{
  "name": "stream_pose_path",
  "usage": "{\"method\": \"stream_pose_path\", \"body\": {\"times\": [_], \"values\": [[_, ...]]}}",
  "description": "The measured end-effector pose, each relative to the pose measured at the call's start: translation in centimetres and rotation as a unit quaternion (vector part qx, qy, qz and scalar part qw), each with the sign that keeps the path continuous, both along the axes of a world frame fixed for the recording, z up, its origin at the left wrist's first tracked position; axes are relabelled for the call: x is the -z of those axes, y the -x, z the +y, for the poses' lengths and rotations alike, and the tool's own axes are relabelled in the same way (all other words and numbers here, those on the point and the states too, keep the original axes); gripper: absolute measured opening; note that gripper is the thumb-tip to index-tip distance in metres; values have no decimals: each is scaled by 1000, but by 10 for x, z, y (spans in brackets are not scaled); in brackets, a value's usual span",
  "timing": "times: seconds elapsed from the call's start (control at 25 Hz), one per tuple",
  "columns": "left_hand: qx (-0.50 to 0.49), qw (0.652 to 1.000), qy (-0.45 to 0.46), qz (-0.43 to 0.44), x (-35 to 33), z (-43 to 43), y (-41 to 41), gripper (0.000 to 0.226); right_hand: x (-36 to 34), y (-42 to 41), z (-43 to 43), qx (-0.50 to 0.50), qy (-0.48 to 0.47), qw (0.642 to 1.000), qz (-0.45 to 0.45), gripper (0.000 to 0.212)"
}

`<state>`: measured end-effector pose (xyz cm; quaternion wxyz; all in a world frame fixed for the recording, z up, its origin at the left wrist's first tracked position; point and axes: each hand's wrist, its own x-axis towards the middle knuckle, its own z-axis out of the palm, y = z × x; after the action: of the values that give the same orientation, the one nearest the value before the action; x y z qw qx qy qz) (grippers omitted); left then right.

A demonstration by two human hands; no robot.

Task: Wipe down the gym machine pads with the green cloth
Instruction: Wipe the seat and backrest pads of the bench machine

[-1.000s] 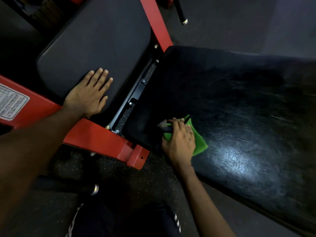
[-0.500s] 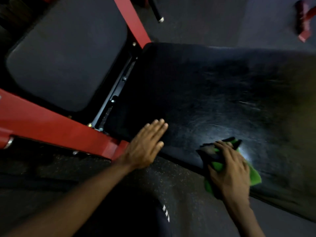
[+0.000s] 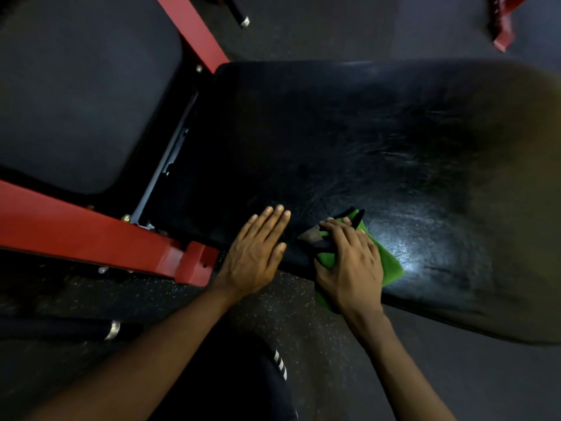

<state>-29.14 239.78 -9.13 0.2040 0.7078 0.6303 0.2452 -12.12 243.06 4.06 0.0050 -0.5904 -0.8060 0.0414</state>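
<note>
Grey pad (image 3: pixel 85 95): far left, bare. My left palm lay on it a second ago and has come off.
Red frame (image 3: pixel 76 235): runs along the near left, between the grey pad and the floor.
Left hand (image 3: pixel 258 253): has crossed to the black pad and lies flat on its near left edge, grip apart, fingers straight and together, holding nothing.
Right hand (image 3: pixel 349 268): has swept back left along the near edge and is now just beside my left hand. Its grip is clamped on the cloth, fingers and thumb curled over the bunch.
Green cloth (image 3: pixel 390 264): under my right palm on the black pad's near edge, one end hanging over the lip.
Black pad (image 3: pixel 379 132): fills the middle and right, with a bright glare just right of the cloth.
Meaning: I judge this a back-and-forth pass along the near strip. The far and right stretches probably remain to be wiped.
Containers: none in view.
</note>
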Motion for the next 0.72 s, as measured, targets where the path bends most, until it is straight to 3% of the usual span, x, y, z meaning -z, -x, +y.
{"method": "stream_pose_path", "body": {"times": [0.12, 0.36, 0.52, 0.72], "values": [[-8, 1000, -3, -6, -1, -1, 2, 58, -21, -32, -1, -1, -5, 1000, 0, 60], [-38, 997, 8, -67, -22, 8, -12, 57, -50, -73, 6, 104, -48, 993, 13, 57], [31, 998, -2, -56, -36, 26, -37, 59, -35, -45, 12, 100, -54, 993, -15, 57], [35, 999, -5, -29, -34, 28, -40, 61, -38, -59, 14, 46, -31, 998, -17, 57]]}}
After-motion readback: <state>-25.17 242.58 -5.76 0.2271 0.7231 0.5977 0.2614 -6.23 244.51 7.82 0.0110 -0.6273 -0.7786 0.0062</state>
